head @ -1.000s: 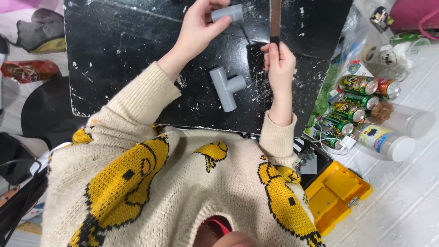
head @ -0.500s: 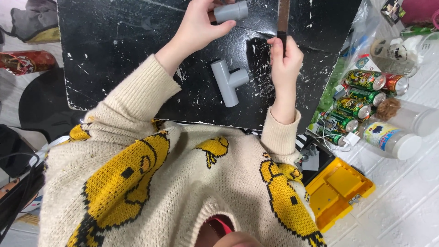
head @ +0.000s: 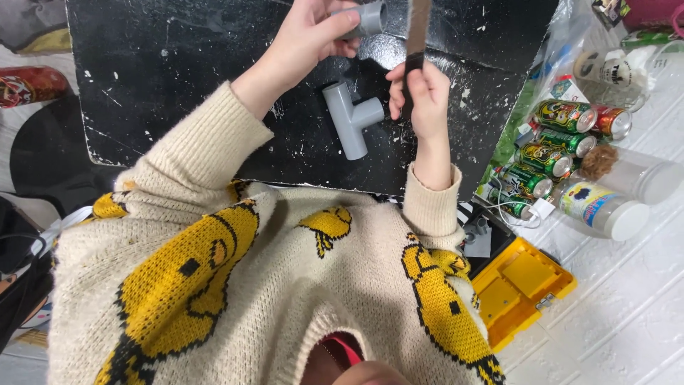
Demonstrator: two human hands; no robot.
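Note:
My left hand (head: 313, 32) grips a short grey pipe piece (head: 367, 18) near the top edge of the view. My right hand (head: 422, 96) holds a long, thin brown strip like a file (head: 415, 32) upright, its upper end running out of the picture beside the pipe piece. A grey T-shaped pipe fitting (head: 349, 117) lies on the black scuffed board (head: 178, 78) between my two hands, touched by neither. Cream knitted sleeves with yellow patterns cover both arms.
Several green and red drink cans (head: 563, 139) lie in a clear bag to the right, beside a white plastic jar (head: 605, 210) and a clear jar (head: 641, 175). A yellow case (head: 524, 285) sits lower right on white flooring. A red packet (head: 28, 84) lies far left.
Both hands have stayed close together at the pipe piece while the view shifted slightly; the brown strip stands a little nearer the pipe piece. The T-fitting has not moved.

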